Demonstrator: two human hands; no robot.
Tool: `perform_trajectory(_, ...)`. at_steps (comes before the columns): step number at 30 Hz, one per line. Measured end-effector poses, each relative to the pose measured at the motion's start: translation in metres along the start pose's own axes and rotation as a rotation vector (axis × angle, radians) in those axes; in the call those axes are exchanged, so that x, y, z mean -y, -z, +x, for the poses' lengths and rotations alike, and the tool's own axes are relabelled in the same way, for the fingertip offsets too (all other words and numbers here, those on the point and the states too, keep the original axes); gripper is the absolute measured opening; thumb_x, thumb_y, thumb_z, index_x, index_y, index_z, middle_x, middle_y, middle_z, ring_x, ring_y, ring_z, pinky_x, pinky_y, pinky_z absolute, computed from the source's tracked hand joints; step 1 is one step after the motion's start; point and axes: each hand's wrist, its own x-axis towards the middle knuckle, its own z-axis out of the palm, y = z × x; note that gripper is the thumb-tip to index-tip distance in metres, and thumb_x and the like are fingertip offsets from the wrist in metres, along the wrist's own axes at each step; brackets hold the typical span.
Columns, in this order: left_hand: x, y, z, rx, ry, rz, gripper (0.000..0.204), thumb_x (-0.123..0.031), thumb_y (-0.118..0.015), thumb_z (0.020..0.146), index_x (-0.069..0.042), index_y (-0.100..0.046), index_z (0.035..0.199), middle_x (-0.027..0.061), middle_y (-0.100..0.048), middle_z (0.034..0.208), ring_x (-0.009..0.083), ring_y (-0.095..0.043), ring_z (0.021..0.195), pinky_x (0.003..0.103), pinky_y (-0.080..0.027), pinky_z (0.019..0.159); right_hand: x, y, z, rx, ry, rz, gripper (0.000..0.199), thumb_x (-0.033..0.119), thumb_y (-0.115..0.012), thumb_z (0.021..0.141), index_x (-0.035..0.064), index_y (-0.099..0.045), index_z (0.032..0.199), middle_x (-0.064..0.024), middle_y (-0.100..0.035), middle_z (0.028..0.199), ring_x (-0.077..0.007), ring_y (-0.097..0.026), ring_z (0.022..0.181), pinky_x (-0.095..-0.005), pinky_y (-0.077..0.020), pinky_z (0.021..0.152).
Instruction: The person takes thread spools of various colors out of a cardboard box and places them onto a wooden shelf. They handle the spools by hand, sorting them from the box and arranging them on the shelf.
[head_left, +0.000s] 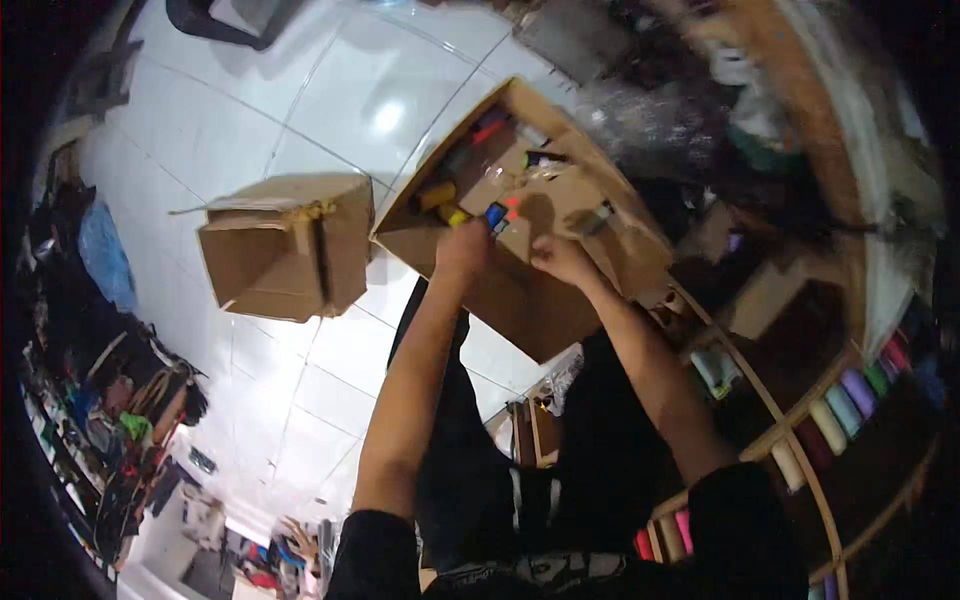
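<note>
A large open cardboard box (590,160) stands tilted in front of me, with several thread spools lying loose in it. Inside its near left part, my left hand (466,248) is closed, and a blue thread spool (496,214) sticks out at its thumb side. Close beyond its knuckles lies a yellow spool (456,215). My right hand (562,259) hovers over the box with curled fingers pinched together; anything between them is too small to see. Farther in are a dark spool with a yellow-green end (545,158), a red spool (488,131) and a grey one (597,217).
A smaller open cardboard box (345,250) rests on the white tiled floor (330,110) at the left. Wooden shelving (790,435) with colourful spools (842,410) runs along the right. Cluttered dark material (130,400) lines the left edge, near a blue plastic bag (105,255).
</note>
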Motion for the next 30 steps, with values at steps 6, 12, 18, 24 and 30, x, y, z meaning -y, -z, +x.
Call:
perform_trajectory(6,0.097,-0.061,0.159,0.029,-0.075,0.555,0.026,-0.022,-0.051,0.084,-0.006,-0.059,0.104,0.0166,-0.061,0.105,0.0288,-0.062,0.091,0.041,-0.051,0.075,-0.03,-0.15,0.188,-0.441,-0.032,0.387,0.035,0.03,-0.064,0.077,0.0078,-0.06,0.103,-0.0131,-0.063,0.097,-0.03,-0.059,0.093,-0.0385,-0.0456,0.083)
perform_trajectory(12,0.14,-0.112,0.237,0.026,-0.08,0.628,0.028,-0.022,-0.051,0.085,-0.008,-0.057,0.109,0.0166,-0.057,0.111,0.0292,-0.058,0.099,0.043,-0.047,0.081,-0.048,-0.236,0.233,-0.663,-0.684,0.318,0.069,0.031,-0.076,0.067,0.0028,-0.042,0.121,-0.0193,-0.046,0.123,-0.031,-0.05,0.107,-0.0413,-0.0415,0.089)
perform_trajectory(18,0.113,-0.115,0.231,0.212,-0.092,0.444,0.03,-0.022,-0.05,0.086,-0.01,-0.056,0.114,0.0166,-0.053,0.117,0.0295,-0.054,0.107,0.046,-0.044,0.087,-0.108,-0.213,0.197,-0.829,-0.31,0.547,0.064,0.032,-0.074,0.064,-0.0039,-0.044,0.108,-0.0191,-0.057,0.091,-0.0334,-0.057,0.084,-0.0444,-0.0433,0.077)
perform_trajectory(24,0.119,-0.162,0.219,0.055,-0.474,1.185,0.039,-0.027,-0.048,0.088,-0.013,-0.049,0.124,0.0157,-0.05,0.124,0.0303,-0.047,0.116,0.05,-0.037,0.094,-0.156,-0.138,0.124,-1.184,-0.728,0.8,0.043,0.026,-0.072,0.073,-0.0009,-0.053,0.101,-0.0145,-0.059,0.09,-0.025,-0.057,0.078,-0.0396,-0.0448,0.073)
perform_trajectory(30,0.151,-0.216,0.24,0.2,-0.485,0.616,0.045,-0.029,-0.043,0.09,-0.012,-0.041,0.131,0.015,-0.047,0.129,0.0308,-0.04,0.122,0.05,-0.029,0.1,-0.232,-0.109,0.133,-1.194,-0.682,0.324,0.044,0.027,-0.067,0.079,-0.0002,-0.051,0.109,-0.0191,-0.056,0.104,-0.0285,-0.056,0.092,-0.0435,-0.0441,0.081)
